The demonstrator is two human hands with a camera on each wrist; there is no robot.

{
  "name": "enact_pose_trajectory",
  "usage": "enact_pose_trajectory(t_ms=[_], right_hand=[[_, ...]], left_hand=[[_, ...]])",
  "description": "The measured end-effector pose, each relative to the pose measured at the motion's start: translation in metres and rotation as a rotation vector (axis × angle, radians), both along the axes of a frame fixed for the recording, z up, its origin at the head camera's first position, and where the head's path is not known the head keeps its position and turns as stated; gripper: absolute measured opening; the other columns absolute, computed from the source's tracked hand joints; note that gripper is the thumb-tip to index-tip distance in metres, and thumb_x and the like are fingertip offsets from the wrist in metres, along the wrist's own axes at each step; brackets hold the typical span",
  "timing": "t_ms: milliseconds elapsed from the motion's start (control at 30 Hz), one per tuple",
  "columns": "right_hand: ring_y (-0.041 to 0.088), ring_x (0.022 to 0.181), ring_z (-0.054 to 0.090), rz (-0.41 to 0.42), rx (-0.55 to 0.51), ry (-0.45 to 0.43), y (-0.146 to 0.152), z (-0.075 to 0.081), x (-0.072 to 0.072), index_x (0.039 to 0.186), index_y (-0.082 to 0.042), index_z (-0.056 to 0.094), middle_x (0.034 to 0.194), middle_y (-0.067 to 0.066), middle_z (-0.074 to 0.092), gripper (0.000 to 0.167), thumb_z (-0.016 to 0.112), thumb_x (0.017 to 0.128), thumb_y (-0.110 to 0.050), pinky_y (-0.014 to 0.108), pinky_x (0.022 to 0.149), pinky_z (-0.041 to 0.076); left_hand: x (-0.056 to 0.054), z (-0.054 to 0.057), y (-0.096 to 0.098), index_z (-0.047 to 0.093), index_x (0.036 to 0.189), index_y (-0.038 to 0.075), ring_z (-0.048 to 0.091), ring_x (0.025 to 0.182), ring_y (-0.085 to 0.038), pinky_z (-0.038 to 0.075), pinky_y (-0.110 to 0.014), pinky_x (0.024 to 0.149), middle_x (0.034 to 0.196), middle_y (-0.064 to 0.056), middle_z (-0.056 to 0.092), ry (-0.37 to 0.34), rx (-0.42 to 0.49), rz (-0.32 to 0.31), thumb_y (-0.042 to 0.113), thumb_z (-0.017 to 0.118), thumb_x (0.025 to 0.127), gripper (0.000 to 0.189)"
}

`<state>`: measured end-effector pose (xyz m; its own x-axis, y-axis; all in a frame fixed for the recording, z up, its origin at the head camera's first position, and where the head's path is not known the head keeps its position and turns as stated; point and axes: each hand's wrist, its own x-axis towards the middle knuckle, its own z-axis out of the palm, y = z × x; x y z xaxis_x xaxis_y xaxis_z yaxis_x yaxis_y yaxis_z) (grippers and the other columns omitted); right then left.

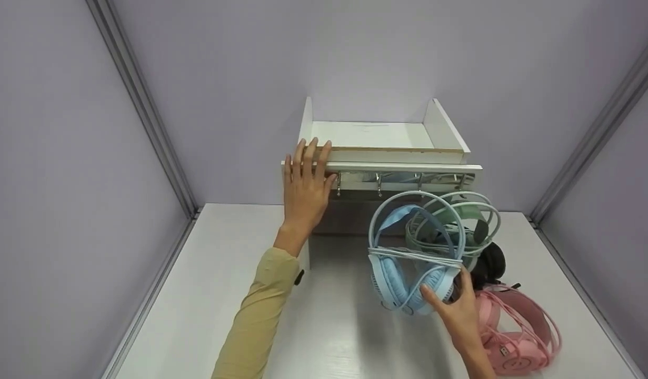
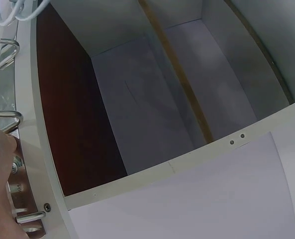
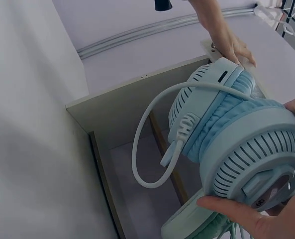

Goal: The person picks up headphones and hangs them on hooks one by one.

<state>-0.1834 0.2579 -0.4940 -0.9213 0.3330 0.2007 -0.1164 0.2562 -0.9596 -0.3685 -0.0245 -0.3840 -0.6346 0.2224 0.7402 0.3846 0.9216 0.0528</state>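
Observation:
Light blue headphones, wound with their cable, are upright with the headband on top, in front of the rack's hook rail. My right hand grips one ear cup, thumb on one side and fingers around the other. In the right wrist view the blue ear cups fill the middle, with a cable loop. Flat against the left end of the rail rests my left hand, fingers straight up over the top edge. Green headphones are behind the blue pair; whether a hook bears them is hidden.
A white shelf tops the rack, which has several metal hooks. Black headphones and pink headphones lie on the white table at the right. Grey walls with metal profiles enclose the space.

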Motion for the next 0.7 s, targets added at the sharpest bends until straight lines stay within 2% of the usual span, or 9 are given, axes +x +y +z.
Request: enact_pose_trajectory(t_ms=[133,233,367,500,700], right_hand=[[0.03,0.138,0.041,-0.02,0.043,-0.012,-0.002,-0.003,-0.004,0.159,-0.003,0.024,0.155,0.022,0.039,0.095,0.082,0.083,-0.009,0.003,0.092,0.033],[0.018,0.129,0.046,-0.038,0.058,-0.008,-0.004,-0.005,-0.006,0.158,-0.003,0.026,0.152,0.021,0.043,0.096,0.083,0.082,-0.009,0.005,0.09,0.035],[0.013,0.127,0.045,-0.043,0.056,0.031,-0.006,-0.009,-0.01,0.157,-0.003,0.029,0.151,0.019,0.044,0.094,0.084,0.081,-0.008,0.006,0.091,0.037],[0.024,0.135,0.042,-0.029,0.047,0.082,-0.004,-0.015,-0.016,0.155,-0.002,0.031,0.153,0.016,0.042,0.093,0.084,0.079,-0.005,0.005,0.095,0.034],[0.026,0.14,0.041,-0.029,0.077,0.086,-0.001,-0.022,-0.024,0.156,-0.005,0.03,0.154,0.014,0.042,0.095,0.086,0.079,-0.008,0.005,0.097,0.031]], left_hand=[[0.001,0.001,0.0,0.023,0.161,0.024,0.013,0.155,-0.03,0.015,-0.054,0.123,0.165,-0.007,0.021,0.004,-0.002,0.002,0.045,0.037,0.108,0.059],[0.001,0.001,0.0,0.022,0.162,0.024,0.013,0.155,-0.03,0.014,-0.054,0.123,0.165,-0.007,0.021,0.002,0.0,-0.004,0.044,0.038,0.108,0.059],[0.001,0.0,0.0,0.023,0.162,0.024,0.013,0.154,-0.03,0.015,-0.054,0.123,0.165,-0.008,0.021,0.004,-0.003,-0.004,0.044,0.038,0.108,0.059],[0.001,0.0,-0.001,0.022,0.162,0.024,0.013,0.155,-0.03,0.013,-0.053,0.124,0.165,-0.007,0.021,0.006,-0.001,-0.002,0.044,0.038,0.108,0.059],[0.001,-0.001,-0.002,0.021,0.162,0.025,0.013,0.155,-0.03,0.012,-0.053,0.124,0.165,-0.007,0.02,0.023,-0.006,0.011,0.045,0.039,0.108,0.06]])
